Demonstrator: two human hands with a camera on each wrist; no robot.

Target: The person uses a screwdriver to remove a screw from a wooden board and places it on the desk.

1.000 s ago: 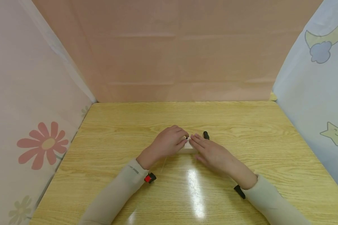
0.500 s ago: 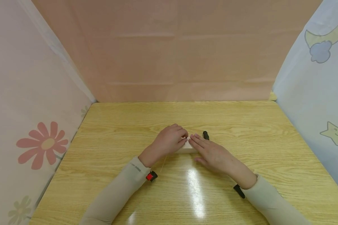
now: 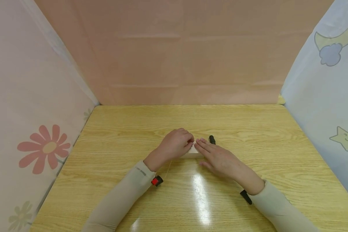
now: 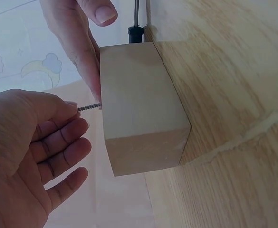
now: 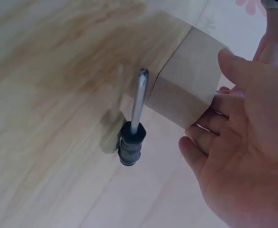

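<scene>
My left hand [image 3: 175, 144] pinches a threaded screw [image 4: 89, 108] between thumb and forefinger. In the left wrist view the screw's tip is right at the upper face of a pale wooden block [image 4: 139, 90], and its head is hidden by the fingertips. My right hand [image 3: 220, 159] rests its straight fingers on top of the same block [image 3: 193, 155], close beside the screw. The right thumb stays apart from the block's side in the left wrist view.
A screwdriver [image 5: 130, 147] with a black handle and steel shaft lies on the wooden table [image 3: 127, 129], just past the block's right end. Printed sheets [image 3: 191, 64] stand along the back and both sides.
My left wrist has shifted slightly to the right. The dark spot seen between the left fingertips a second ago is now covered by them. My right hand has hardly moved.
</scene>
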